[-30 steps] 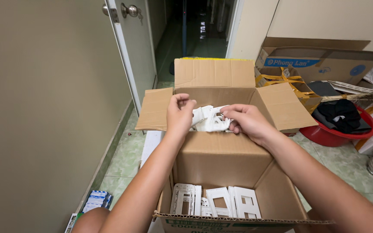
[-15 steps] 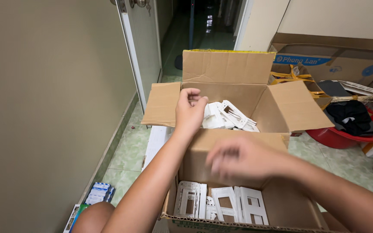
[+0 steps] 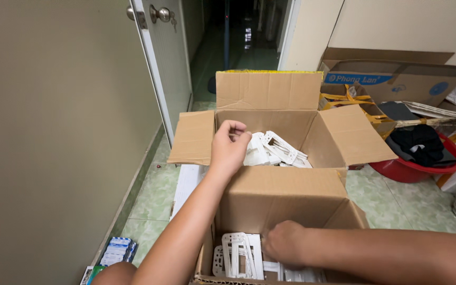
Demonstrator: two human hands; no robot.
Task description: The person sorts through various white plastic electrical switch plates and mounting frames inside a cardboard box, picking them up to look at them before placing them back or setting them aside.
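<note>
A person leans over two open cardboard boxes on a green tiled floor. The right hand (image 3: 286,244) reaches down into the near box (image 3: 283,198), fingers curled onto upright white plastic frames (image 3: 243,255); whether the grip has closed on one cannot be told. The left hand (image 3: 229,145) hovers over the far box (image 3: 270,113), fingers loosely curled and holding nothing, just beside a loose heap of white frames (image 3: 274,150). The thin frames could snag on each other or snap if pulled out crookedly. Both forearms stretch forward.
</note>
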